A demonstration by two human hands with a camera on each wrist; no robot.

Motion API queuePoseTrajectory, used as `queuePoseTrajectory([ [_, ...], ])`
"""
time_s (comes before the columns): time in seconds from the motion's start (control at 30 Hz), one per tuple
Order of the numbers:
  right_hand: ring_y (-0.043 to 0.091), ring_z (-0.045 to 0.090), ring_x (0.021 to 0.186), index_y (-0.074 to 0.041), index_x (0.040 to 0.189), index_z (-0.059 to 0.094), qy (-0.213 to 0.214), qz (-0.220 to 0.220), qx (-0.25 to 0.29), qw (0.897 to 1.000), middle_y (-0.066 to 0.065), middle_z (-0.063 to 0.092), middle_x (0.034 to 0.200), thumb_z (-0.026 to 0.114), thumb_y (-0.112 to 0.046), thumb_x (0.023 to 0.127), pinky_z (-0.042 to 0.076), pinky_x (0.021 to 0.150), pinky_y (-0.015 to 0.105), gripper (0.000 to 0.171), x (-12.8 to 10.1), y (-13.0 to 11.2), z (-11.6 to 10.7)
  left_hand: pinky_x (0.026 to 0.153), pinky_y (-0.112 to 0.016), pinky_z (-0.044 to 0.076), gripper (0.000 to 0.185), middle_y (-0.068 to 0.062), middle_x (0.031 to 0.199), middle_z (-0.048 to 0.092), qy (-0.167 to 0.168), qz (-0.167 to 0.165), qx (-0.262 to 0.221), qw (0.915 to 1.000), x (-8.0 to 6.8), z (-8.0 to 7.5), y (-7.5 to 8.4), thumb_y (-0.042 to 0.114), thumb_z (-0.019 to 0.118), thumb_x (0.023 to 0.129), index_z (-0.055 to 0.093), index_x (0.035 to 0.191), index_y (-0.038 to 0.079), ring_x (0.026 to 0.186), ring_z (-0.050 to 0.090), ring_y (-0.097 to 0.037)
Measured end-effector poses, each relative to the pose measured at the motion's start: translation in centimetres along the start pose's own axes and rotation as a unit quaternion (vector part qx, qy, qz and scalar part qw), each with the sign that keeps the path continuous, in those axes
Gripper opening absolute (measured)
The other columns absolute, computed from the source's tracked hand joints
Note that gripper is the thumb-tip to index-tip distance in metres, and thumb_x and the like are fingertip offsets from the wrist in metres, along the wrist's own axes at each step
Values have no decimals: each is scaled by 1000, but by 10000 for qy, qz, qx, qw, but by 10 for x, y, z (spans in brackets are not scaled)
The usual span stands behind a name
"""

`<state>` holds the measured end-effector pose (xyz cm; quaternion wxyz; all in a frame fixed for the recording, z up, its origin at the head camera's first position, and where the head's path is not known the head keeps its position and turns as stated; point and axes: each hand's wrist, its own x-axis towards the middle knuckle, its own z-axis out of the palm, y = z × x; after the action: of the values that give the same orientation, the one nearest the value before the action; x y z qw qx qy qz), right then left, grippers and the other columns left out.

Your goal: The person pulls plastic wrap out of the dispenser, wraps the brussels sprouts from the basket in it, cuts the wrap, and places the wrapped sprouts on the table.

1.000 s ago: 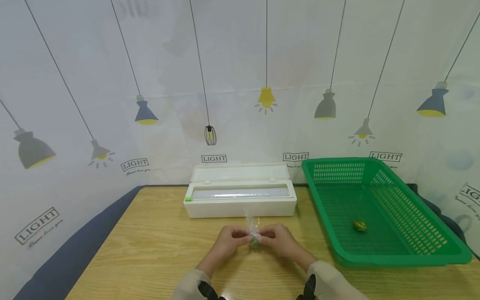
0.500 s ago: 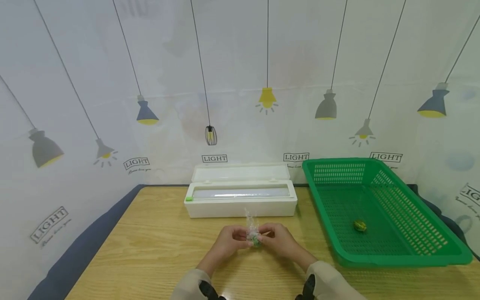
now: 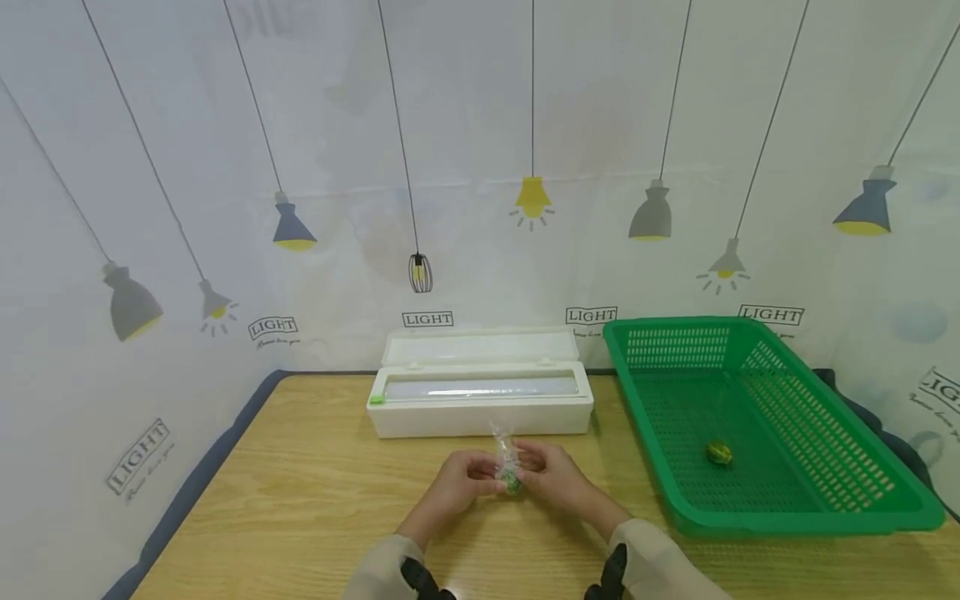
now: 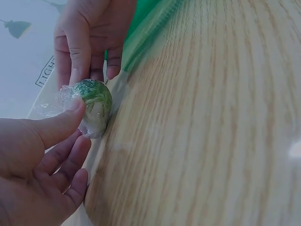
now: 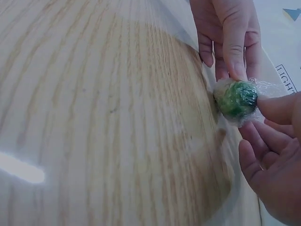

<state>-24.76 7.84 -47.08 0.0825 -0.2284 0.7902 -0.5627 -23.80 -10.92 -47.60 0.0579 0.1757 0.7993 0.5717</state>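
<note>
- The head view looks forward and down from above the light wooden table (image 3: 315,500), taking in both hands from some way off.
- Each wrist view sits close and low over the tabletop, facing the opposite hand.
- All three share the small green ball wrapped in clear film (image 3: 511,480) (image 4: 94,106) (image 5: 235,100).

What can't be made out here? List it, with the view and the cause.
- Small object in the green basket, head view: too small to identify.
- Green ball, left wrist view: blurred by its plastic wrap; what it is stays unclear.
- Left hand and right hand fingertips, head view: too small to see the grip.
- White box contents: only a pale glare.
</note>
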Motion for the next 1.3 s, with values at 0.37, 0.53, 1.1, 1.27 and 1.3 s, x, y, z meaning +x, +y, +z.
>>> queuePoseTrajectory([
  [0.37,32,57,99,12,122,49,161,226,179,9995,23,60,108,53,3,88,49,80,35,35,0,5,1,65,-24,49,18,-26,86,63,32,-70,18,10000,-10,1,35,-6,65,79,60,93,-16,79,61,-33],
  [0.53,33,55,103,12,119,52,39,246,283,9993,25,57,114,52,2,88,46,85,40,33,0,2,0,66,-26,49,19,-18,86,66,42,-234,4,9997,-4,1,20,-1,67,79,63,94,-12,77,62,-21],
  [1.1,26,59,90,11,116,54,-341,489,396,9974,20,60,107,69,1,78,51,74,32,42,2,7,-6,69,-29,48,24,-10,91,65,-317,-366,458,9978,4,2,2,10,65,84,64,104,-4,81,57,-16],
  [1.27,31,59,94,13,115,53,-229,521,455,9973,22,61,105,69,2,78,51,76,34,42,1,3,-5,69,-26,48,25,-9,93,65,-239,-237,425,9985,4,2,1,10,65,85,63,106,-4,82,58,-15],
  [1.3,31,59,95,13,115,53,-192,547,479,9972,22,60,106,69,1,78,51,77,35,42,0,2,-5,69,-26,48,25,-10,93,65,-205,-200,400,9988,3,2,1,9,65,85,63,105,-5,82,58,-16],
])
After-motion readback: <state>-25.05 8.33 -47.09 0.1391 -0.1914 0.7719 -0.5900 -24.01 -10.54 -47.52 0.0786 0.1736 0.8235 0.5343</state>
